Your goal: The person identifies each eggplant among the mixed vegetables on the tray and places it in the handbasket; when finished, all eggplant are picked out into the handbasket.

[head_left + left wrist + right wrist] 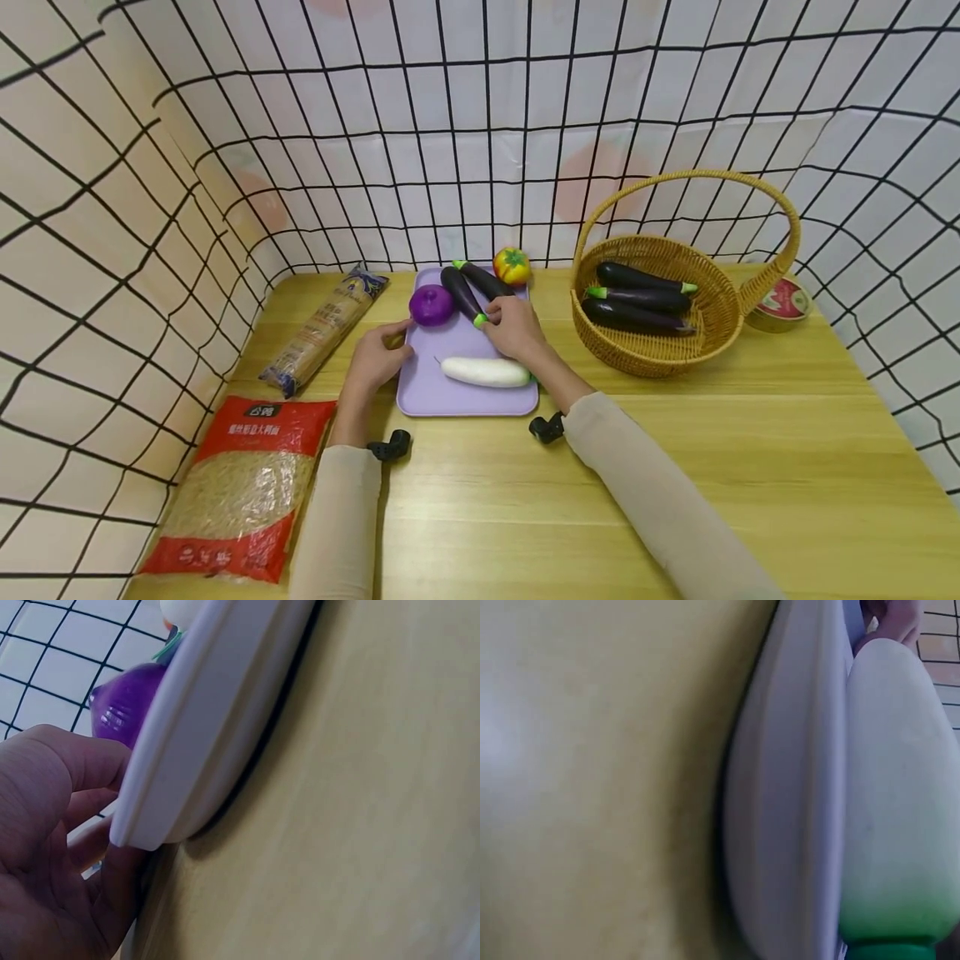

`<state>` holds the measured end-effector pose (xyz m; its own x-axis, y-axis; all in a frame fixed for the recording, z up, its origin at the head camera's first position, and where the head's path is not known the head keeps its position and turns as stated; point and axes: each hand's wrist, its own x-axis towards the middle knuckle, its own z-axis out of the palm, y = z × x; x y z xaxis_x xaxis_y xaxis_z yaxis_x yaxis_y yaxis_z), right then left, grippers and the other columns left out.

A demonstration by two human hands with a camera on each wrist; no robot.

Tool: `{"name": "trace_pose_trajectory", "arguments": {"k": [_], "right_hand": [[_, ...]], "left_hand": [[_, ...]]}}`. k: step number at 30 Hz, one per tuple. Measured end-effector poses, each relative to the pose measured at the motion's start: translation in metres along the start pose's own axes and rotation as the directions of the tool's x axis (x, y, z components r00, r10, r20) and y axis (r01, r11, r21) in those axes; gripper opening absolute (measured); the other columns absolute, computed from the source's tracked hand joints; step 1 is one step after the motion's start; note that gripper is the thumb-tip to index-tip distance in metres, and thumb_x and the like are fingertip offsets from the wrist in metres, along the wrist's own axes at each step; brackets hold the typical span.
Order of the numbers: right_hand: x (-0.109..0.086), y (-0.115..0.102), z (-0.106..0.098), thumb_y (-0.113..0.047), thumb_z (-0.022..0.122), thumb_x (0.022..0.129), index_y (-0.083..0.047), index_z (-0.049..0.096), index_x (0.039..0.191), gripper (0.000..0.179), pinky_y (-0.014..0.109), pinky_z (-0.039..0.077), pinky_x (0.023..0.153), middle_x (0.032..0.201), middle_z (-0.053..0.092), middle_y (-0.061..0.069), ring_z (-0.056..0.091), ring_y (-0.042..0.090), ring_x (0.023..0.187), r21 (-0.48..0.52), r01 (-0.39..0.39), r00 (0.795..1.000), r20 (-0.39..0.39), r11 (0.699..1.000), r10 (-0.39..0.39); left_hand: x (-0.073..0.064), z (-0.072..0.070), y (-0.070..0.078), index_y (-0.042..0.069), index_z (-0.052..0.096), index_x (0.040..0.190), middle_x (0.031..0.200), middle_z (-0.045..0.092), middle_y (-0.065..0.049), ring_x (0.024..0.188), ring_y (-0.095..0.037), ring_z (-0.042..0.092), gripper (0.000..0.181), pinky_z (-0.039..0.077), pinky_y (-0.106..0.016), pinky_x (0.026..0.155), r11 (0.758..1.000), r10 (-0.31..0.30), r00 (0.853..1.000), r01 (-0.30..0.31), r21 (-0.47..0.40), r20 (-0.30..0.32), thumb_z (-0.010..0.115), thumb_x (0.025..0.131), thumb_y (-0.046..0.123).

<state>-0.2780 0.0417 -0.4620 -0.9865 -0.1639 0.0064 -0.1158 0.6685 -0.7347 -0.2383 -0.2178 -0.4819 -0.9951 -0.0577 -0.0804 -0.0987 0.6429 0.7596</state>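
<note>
On the lilac tray lie a purple onion, two dark eggplants and a white radish with a green end. My left hand holds the tray's left rim, thumb and fingers at its edge beside the onion. With the fingertips of my right hand, I pinch the green cap of the nearer eggplant. The other eggplant lies behind it, partly hidden by that hand. In the right wrist view, the radish covers much of the tray, and a bit of my right hand shows at the top.
A red-yellow tomato sits at the tray's back right corner. To the right stands a wicker basket holding three eggplants, with a round tin behind it. Two pasta packs, one long and one red, lie left. Black wire grid encloses the table.
</note>
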Motion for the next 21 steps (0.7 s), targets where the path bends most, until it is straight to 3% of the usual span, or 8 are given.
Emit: {"name": "trace_pose_trajectory", "arguments": {"k": [12, 17, 21], "right_hand": [[-0.020, 0.007, -0.022, -0.018, 0.068, 0.096, 0.002, 0.068, 0.129, 0.039, 0.041, 0.056, 0.098, 0.113, 0.073, 0.015, 0.067, 0.027, 0.108, -0.062, 0.084, 0.984, 0.164, 0.995, -0.073], [-0.024, 0.016, -0.032, -0.019, 0.067, 0.097, 0.001, 0.067, 0.127, 0.037, 0.042, 0.055, 0.102, 0.123, 0.071, 0.016, 0.067, 0.030, 0.117, 0.011, 0.039, 0.981, 0.191, 0.999, -0.040], [-0.028, 0.018, -0.040, -0.023, 0.065, 0.097, -0.004, 0.062, 0.136, 0.043, 0.044, 0.053, 0.106, 0.134, 0.067, 0.018, 0.063, 0.033, 0.126, 0.108, -0.046, 0.979, 0.203, 0.993, 0.024]], "left_hand": [[-0.002, 0.000, 0.003, 0.016, 0.061, 0.145, 0.152, 0.056, -0.013, 0.147, -0.032, 0.045, 0.057, 0.036, -0.049, 0.122, 1.000, 0.009, 1.000, -0.009, -0.020, -0.012, 0.066, 0.088, 0.016], [-0.003, -0.001, 0.004, 0.016, 0.060, 0.146, 0.153, 0.055, -0.014, 0.147, -0.033, 0.043, 0.057, 0.035, -0.049, 0.122, 1.000, 0.001, 1.000, -0.001, -0.025, -0.006, 0.067, 0.089, 0.016], [-0.003, 0.000, 0.004, 0.018, 0.060, 0.145, 0.154, 0.054, -0.013, 0.148, -0.033, 0.043, 0.057, 0.035, -0.049, 0.123, 1.000, -0.005, 1.000, 0.005, -0.029, -0.003, 0.067, 0.089, 0.017]]}}
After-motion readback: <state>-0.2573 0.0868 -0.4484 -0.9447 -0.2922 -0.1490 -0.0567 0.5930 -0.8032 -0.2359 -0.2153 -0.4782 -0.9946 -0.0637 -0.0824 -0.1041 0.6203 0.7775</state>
